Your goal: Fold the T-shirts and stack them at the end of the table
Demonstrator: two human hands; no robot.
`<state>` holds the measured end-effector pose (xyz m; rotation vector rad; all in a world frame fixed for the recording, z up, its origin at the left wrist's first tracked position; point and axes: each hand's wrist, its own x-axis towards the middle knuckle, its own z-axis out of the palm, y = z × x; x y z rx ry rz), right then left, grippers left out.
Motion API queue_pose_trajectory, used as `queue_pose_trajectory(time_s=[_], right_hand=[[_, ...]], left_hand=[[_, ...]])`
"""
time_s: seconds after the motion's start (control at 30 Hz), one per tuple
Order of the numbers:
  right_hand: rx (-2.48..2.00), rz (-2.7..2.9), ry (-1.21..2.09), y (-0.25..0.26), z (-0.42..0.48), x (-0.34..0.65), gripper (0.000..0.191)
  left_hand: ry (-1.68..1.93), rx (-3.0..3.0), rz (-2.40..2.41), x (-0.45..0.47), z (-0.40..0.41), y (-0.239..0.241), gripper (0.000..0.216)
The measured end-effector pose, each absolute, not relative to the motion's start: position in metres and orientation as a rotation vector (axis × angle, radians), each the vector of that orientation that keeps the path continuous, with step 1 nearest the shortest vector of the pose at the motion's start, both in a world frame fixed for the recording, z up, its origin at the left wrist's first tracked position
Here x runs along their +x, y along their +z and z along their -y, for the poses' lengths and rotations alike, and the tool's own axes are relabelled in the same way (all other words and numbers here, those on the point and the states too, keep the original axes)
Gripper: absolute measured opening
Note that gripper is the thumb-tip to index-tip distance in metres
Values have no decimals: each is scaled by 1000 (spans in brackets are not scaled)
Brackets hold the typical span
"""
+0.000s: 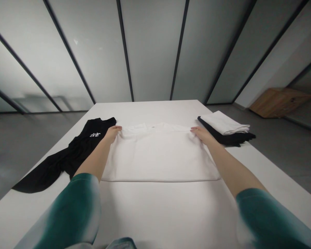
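A white T-shirt (158, 155) lies flat on the white table (150, 214), its collar end away from me and its hem toward me. My left hand (112, 134) holds the far left edge of the shirt near the shoulder, and my right hand (201, 135) holds the far right edge. Both pinch the cloth between their fingers. Green sleeves cover my forearms nearer the camera. A black garment with a white print (80, 152) lies crumpled just left of my left hand. Close to my right hand, a folded white garment (224, 122) rests on a folded black garment (226, 138).
The table's far edge and side edges are in view, with a grey floor beyond them on both sides. Frosted glass panels with dark frames stand behind the table. A low wooden box (280, 102) sits on the floor at the right.
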<state>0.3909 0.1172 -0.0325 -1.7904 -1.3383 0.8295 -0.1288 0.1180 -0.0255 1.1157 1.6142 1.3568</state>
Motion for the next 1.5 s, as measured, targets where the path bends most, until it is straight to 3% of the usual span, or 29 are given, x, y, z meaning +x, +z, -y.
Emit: queue_pose_trajectory(time_s=[0.2,0.4,0.57,0.9,1.2,1.37,1.5], right_hand=[[-1724,1393,529,-30,-119,390,58],[-1912,1532,427,-36,-118,386,39],[-1858,1502,338,-34,-123,390,27],[-1744,1564,327,-13,-173,392,48],[-1985,1954,125,-18,-204,367,75],[-2078,1996,139,-40,-200,364,82],[-2057,2036,25,-48,-174,362,76]], left_hand=[[1611,1146,-1640,-141,-120,-23,29],[1173,1352,-1906,-145,-106,-28,23],[1316,1413,-1874,-144,-106,-24,18],[1490,1220,-1779,-148,-145,-4,32],[1007,1581,-1955,-137,-170,-4,68],[549,1683,-2199,-125,-159,-23,93],[403,1984,-2313,-108,-126,-34,89]])
